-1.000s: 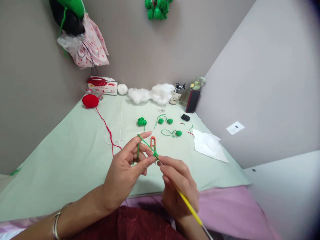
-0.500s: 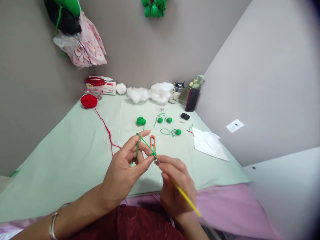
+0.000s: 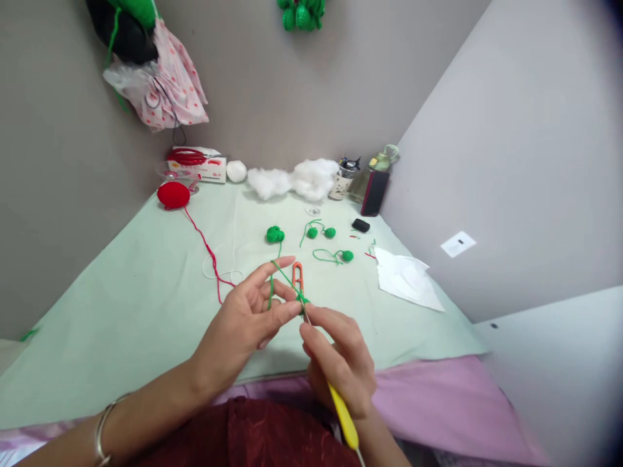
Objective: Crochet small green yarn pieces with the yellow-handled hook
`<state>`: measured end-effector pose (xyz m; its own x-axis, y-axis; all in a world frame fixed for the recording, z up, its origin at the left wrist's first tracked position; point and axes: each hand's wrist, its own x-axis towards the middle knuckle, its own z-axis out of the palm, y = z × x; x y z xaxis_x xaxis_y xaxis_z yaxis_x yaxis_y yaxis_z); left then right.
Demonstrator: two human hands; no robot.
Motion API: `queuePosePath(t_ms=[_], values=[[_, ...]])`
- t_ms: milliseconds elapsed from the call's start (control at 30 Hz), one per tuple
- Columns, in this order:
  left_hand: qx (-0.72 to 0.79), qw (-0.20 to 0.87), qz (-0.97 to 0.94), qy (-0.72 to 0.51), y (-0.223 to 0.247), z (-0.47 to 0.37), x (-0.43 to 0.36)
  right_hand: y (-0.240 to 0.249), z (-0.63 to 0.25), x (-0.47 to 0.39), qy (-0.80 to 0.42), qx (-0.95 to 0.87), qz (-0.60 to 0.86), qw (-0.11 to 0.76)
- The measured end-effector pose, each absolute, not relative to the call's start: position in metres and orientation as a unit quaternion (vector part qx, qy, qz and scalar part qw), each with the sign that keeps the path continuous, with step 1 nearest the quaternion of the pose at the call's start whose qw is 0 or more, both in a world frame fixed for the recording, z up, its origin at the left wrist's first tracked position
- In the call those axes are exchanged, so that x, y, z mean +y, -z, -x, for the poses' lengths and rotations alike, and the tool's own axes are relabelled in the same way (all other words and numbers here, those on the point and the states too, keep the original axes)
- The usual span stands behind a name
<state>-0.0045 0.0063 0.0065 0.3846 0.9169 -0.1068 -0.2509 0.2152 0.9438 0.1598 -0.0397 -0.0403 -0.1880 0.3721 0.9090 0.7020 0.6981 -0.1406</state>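
Observation:
Between thumb and fingers my left hand (image 3: 248,314) pinches a small green crochet piece (image 3: 302,303). Green yarn (image 3: 287,272) runs over its raised index finger and down across the palm side. My right hand (image 3: 341,363) grips a crochet hook (image 3: 344,415) with a yellow handle, its metal tip in the green stitches. Just beyond the fingertips lies an orange thread snipper (image 3: 298,275). A green yarn ball (image 3: 275,234) sits behind my left hand, and its strand leads toward that hand.
Small green crocheted balls (image 3: 347,256) with tails lie mid-table. A red yarn ball (image 3: 174,194) trails a strand at left. White stuffing (image 3: 314,179), a pen cup (image 3: 342,181), a bottle (image 3: 363,185) and a phone (image 3: 375,193) line the back. White paper (image 3: 409,279) lies at right.
My right hand has turned the hook to a steeper angle, its yellow handle swinging left toward my body. My left hand keeps its pinch on the green piece, which has shifted slightly.

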Motion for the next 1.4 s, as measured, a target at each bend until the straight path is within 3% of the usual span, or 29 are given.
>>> queuePosePath(t_ms=[100,200,467,600,700,800,933,1400], values=[[0.341,0.734,-0.42,-0.41,-0.007,0.007,0.009,0.041,-0.161,-0.036,0.089,-0.727,0.353,0.582],[0.357,0.694,-0.448,-0.436,-0.005,0.008,0.008,0.037,-0.159,-0.033,-0.007,-0.689,0.353,0.633],[0.4,0.548,-0.556,-0.48,0.0,0.006,-0.001,0.025,-0.163,-0.038,-0.064,-0.681,0.403,0.608],[0.405,0.514,-0.575,-0.491,0.003,0.004,-0.002,0.027,-0.161,-0.039,0.03,-0.726,0.401,0.558],[0.377,0.619,-0.513,-0.46,0.001,0.004,0.001,0.037,-0.157,-0.038,0.182,-0.742,0.384,0.519],[0.315,0.741,-0.439,-0.399,-0.002,0.004,0.004,0.048,-0.154,-0.033,0.216,-0.719,0.383,0.539],[0.303,0.796,-0.383,-0.358,-0.006,0.006,0.007,0.048,-0.155,-0.029,0.1,-0.688,0.371,0.616],[0.298,0.729,-0.475,-0.391,-0.002,0.01,0.012,0.025,-0.166,-0.044,-0.255,-0.552,0.372,0.701]])
